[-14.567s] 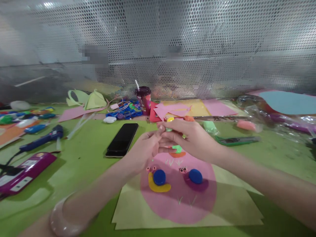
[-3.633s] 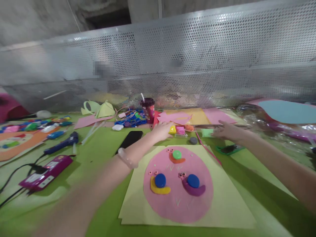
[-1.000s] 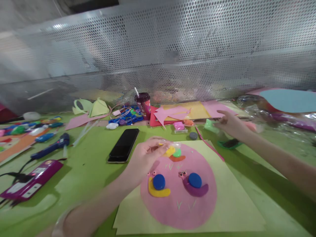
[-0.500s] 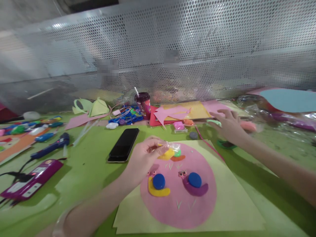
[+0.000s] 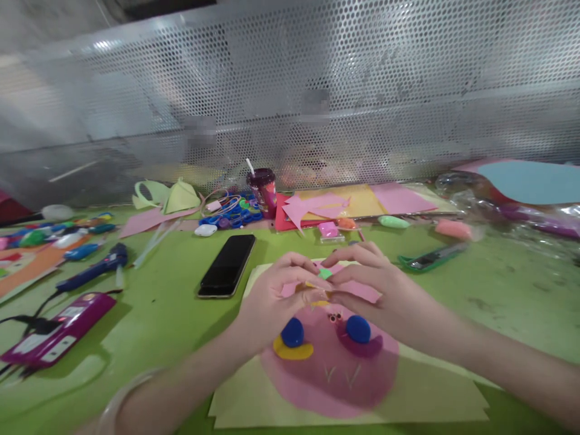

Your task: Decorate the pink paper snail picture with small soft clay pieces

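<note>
Over the pink paper circle (image 5: 335, 396), the left hand (image 5: 272, 299) pinches yellow clay (image 5: 319, 302), which peeks out on the near side of its fingers (image 5: 294, 277). The right hand (image 5: 387, 290) meets them, its grip unclear.

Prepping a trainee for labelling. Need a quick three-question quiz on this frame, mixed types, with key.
1. True or false: the cup with the straw stands upright.
2. Multiple choice: the round disc on the purple snail figure is
a) red
b) blue
c) white
3. Fill in: the left hand, close to the right hand, holds a small ____ piece.

Key: 1 true; 2 b; 3 yellow.
</note>
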The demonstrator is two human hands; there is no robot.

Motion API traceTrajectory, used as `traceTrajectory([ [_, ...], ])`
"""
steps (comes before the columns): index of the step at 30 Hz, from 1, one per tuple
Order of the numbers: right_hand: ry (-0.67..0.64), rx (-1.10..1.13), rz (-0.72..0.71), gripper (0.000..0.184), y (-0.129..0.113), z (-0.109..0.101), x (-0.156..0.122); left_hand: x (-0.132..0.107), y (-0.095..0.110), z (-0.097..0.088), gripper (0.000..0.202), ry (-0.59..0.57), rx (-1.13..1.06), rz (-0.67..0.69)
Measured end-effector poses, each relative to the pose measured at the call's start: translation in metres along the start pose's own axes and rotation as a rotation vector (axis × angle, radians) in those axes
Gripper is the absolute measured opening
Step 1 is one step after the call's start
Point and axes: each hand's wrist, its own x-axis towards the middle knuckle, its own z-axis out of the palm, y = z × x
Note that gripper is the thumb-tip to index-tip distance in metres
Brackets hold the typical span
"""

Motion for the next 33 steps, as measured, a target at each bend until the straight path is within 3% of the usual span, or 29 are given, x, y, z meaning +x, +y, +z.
traceTrajectory([
  [3, 0.128, -0.006, 0.065, 0.017, -0.002, 0.002, 0.0, -0.002, -0.002, 0.003, 0.025, 0.111, -0.014, -0.032],
  [6, 0.263, -0.136, -0.027, 0.016, -0.002, 0.001, 0.0, -0.002, -0.001, 0.004, 0.014, 0.18, 0.021, -0.091],
  [8, 0.296, -0.303, -0.16, 0.015, -0.003, -0.001, -0.003, -0.003, 0.003, 0.005, 0.019, 0.1, 0.074, -0.095],
  [11, 0.236, -0.505, -0.36, 0.023, -0.008, -0.003, -0.01, -0.004, 0.011, 0.008, 0.02, -0.059, -0.004, -0.15],
  [15, 0.207, -0.573, -0.482, 0.03, -0.011, -0.004, -0.015, -0.005, 0.014, 0.012, 0.021, -0.052, -0.123, -0.279],
  [20, 0.184, -0.515, -0.334, 0.022, -0.006, 0.001, -0.009, -0.003, 0.011, 0.013, 0.021, -0.007, -0.144, -0.377],
  [25, 0.121, -0.273, -0.121, 0.011, -0.008, 0.009, -0.007, -0.002, 0.012, 0.011, 0.02, 0.06, -0.096, -0.275],
  [33, -0.064, 0.118, 0.235, 0.013, -0.02, 0.0, -0.002, -0.001, 0.011, 0.01, 0.018, -0.034, -0.001, -0.192],
])
